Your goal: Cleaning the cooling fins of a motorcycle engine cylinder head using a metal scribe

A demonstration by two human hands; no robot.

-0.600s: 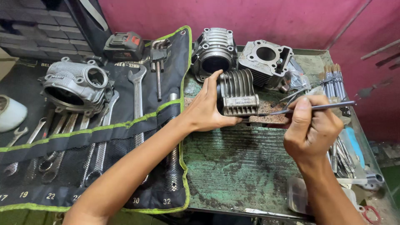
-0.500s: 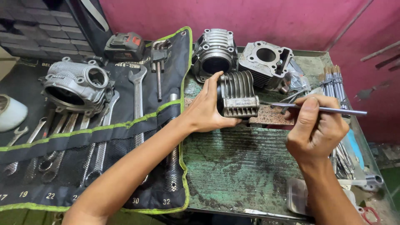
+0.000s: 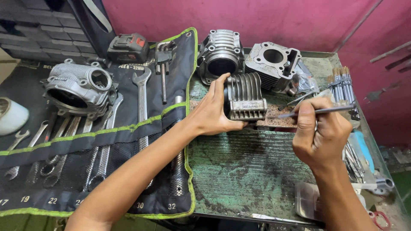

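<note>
The left hand (image 3: 216, 113) grips a finned metal cylinder block (image 3: 245, 97) that stands on the worn green surface (image 3: 248, 171). Its fingers (image 3: 222, 85) curl over the block's left and top edge, and the thumb presses beneath the lower left corner, so the block sits against the palm with its fins and flat base plate facing right.

Just right of the block, the right hand (image 3: 319, 132) is closed around a thin metal rod (image 3: 317, 112), fingers (image 3: 306, 122) wrapped narrowly on its shaft. The rod lies nearly level; its left tip reaches close to the block's lower right corner, though contact cannot be told.

Behind the block stand two more cylinder parts, a dark round one (image 3: 220, 53) and a lighter one (image 3: 274, 62). Well left of the block lies a black tool roll (image 3: 128, 128) with wrenches (image 3: 141, 94), carrying a cylinder head (image 3: 79, 87).
</note>
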